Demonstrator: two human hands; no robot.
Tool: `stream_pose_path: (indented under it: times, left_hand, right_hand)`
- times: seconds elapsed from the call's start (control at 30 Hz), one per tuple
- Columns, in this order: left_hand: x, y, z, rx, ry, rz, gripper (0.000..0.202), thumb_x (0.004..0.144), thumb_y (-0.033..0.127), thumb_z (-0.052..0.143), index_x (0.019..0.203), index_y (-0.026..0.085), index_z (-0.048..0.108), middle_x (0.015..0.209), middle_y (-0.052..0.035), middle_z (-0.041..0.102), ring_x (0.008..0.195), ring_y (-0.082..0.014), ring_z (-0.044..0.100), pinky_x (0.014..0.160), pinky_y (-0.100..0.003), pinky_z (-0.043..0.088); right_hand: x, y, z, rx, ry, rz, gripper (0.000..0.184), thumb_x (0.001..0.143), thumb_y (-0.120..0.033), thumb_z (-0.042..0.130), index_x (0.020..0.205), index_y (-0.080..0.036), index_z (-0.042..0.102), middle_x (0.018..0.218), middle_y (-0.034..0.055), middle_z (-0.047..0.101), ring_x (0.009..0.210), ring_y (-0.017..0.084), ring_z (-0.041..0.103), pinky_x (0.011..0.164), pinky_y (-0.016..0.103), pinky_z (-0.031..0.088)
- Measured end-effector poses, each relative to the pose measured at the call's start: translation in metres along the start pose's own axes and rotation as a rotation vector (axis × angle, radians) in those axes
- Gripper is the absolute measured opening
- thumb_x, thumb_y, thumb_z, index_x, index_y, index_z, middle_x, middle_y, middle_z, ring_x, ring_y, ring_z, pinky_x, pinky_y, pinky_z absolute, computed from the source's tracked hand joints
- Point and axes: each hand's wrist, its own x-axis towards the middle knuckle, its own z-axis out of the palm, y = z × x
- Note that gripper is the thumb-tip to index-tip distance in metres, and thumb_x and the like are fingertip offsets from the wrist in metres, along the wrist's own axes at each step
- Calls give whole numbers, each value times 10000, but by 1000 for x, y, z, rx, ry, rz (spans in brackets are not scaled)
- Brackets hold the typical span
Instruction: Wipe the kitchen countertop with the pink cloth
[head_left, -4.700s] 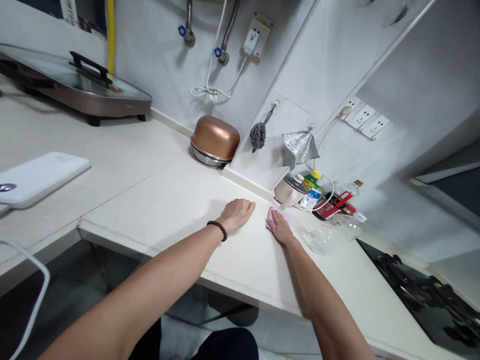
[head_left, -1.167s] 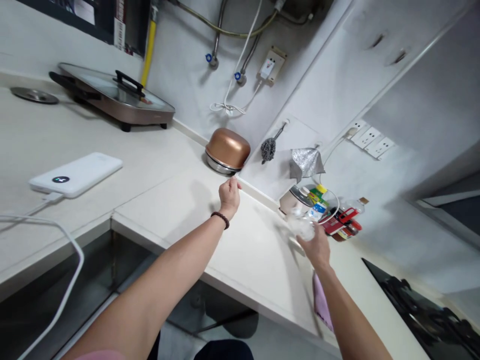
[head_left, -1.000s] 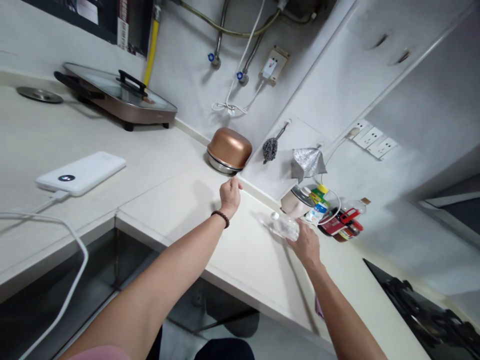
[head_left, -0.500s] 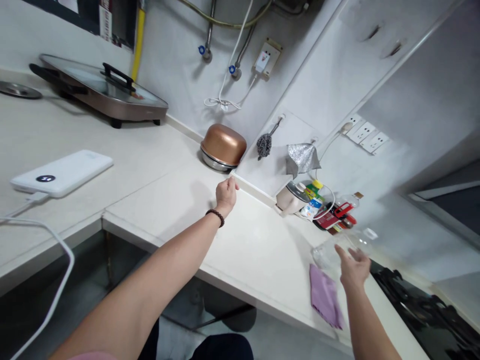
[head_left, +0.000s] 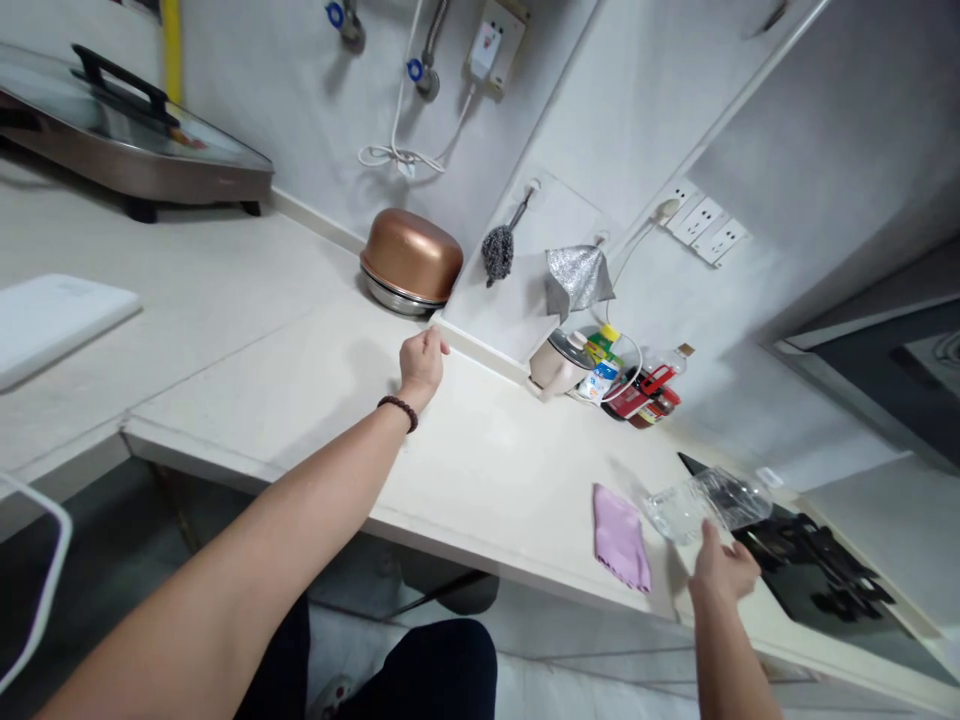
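My left hand (head_left: 422, 365) is closed in a fist over the counter, just in front of a copper-coloured bowl (head_left: 414, 255). Its inner fingers are turned away, so whatever it may hold is hidden. At the right, my right hand (head_left: 724, 572) grips a clear plastic bottle (head_left: 705, 503), which is tilted with its white-capped end toward the wall. The bottle is at the counter's right part, by the edge of the black stove. To the left of it lies a folded purple cloth (head_left: 621, 540).
An electric pan with a glass lid (head_left: 127, 145) stands at the back left, and a white power bank (head_left: 56, 320) lies before it. A small lidded pot (head_left: 559, 368) and several bottles (head_left: 645, 395) line the wall. The black stove (head_left: 832, 590) is at right.
My right hand has carried the bottle to the right, away from the purple cloth and toward the stove. My left fist stays near the copper bowl. The view has shifted to the right and down.
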Motion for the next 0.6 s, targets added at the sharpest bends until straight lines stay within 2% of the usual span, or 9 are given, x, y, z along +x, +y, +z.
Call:
stream_pose_path:
  times: [0.07,0.13,0.23,0.3,0.4,0.5,0.6]
  left_hand:
    - [-3,2,0,-11,-11,14,459,928,396,328,574,214,556,654,-35,652,722,-183,623,663,-287,444]
    - [-6,3,1,-13,-31,36,458,928,392,340,570,212,563,651,-35,655,718,-184,625,668,-291,445]
    - [-10,5,0,-12,-44,69,460,932,387,350,564,210,563,655,-38,659,714,-182,626,676,-294,445]
    - [-11,5,-1,-20,-38,82,463,935,389,348,562,210,557,654,-40,657,709,-181,625,677,-294,443]
    - [-13,5,-3,-20,-48,84,471,936,401,346,558,209,551,645,-39,652,700,-180,624,673,-293,440]
    - [-16,4,0,6,-93,92,482,937,415,346,557,209,559,637,-38,652,687,-182,621,664,-293,436]
    - [-20,5,4,37,-145,120,489,937,425,347,554,210,562,605,-33,633,654,-182,604,649,-296,425]
  right_hand:
    - [-23,5,-4,-3,-4,29,539,752,-613,606,1059,-172,653,1023,173,692,1010,399,663,982,559,479]
    - [-49,1,-1,3,-170,-121,471,774,-608,599,982,-195,687,988,139,715,970,361,678,985,523,487]
    - [-83,-19,16,-23,-547,-441,543,822,-623,550,1127,-193,682,1171,142,698,1095,340,641,1026,498,472]
    - [-93,-31,33,-73,-713,-616,600,882,-614,468,1269,-184,629,1346,154,616,1245,334,562,1099,505,411]
    - [-83,-38,58,-149,-793,-766,557,950,-546,358,1323,-212,603,1424,132,560,1348,305,477,1154,508,353]
    - [-52,-39,81,-180,-833,-876,468,939,-460,380,1206,-204,667,1330,148,623,1353,311,462,1140,528,366]
    - [-23,-51,101,-234,-821,-849,387,892,-422,458,1075,-170,688,1233,189,660,1306,349,488,1103,590,374]
